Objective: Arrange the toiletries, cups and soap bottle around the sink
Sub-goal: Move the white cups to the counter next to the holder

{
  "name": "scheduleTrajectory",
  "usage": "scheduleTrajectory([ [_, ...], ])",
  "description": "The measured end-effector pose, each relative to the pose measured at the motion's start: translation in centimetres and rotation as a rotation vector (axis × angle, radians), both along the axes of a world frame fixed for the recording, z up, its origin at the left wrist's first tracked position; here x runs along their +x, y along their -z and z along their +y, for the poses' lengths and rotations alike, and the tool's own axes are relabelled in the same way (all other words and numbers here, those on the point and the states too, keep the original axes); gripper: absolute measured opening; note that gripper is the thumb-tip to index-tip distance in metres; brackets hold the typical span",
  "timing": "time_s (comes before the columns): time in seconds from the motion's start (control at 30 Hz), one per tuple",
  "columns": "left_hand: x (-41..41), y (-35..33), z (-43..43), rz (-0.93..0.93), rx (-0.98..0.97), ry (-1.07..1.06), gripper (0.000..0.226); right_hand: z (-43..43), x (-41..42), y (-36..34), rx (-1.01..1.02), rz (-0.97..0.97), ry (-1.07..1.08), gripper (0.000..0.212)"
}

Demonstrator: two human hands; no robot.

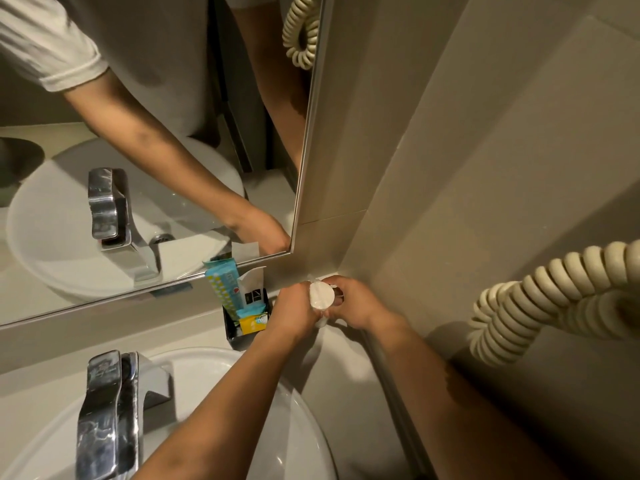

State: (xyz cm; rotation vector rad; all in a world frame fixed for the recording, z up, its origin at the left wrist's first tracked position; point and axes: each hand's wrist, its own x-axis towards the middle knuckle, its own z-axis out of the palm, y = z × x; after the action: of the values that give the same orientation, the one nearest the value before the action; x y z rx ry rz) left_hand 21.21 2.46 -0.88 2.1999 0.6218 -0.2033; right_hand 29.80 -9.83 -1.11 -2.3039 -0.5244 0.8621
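Observation:
In the back right corner of the counter, both my hands close around a cup with a white paper cover (321,295). My left hand (294,311) grips its left side and my right hand (353,303) its right side; the cup's body is mostly hidden between them. Just left of my hands stands a black toiletry tray (231,329) holding a blue-and-yellow packet (223,289), a white sachet (252,287) and a yellow packet (252,323). No soap bottle is visible.
A white round sink (242,382) with a chrome faucet (110,410) fills the lower left. A mirror (156,150) runs along the back wall. A cream coiled cord (540,299) hangs on the right wall near my right arm.

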Motion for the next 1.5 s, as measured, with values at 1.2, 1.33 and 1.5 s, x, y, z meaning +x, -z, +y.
scheduleTrajectory([
  [1.2,-25.4,-8.1,-10.5,-0.021,0.593,-0.014,0.090,-10.5,-21.6,-11.9,-0.290,-0.503,-0.341,0.103],
  [1.33,-30.5,-9.0,-11.7,-0.016,0.614,-0.096,0.086,-11.3,-25.9,-12.3,-0.217,-0.477,-0.380,0.091],
  [1.5,-37.2,-10.0,-11.2,-0.019,0.639,-0.235,0.086,-10.3,-30.7,-13.1,-0.178,-0.491,-0.459,0.092],
])
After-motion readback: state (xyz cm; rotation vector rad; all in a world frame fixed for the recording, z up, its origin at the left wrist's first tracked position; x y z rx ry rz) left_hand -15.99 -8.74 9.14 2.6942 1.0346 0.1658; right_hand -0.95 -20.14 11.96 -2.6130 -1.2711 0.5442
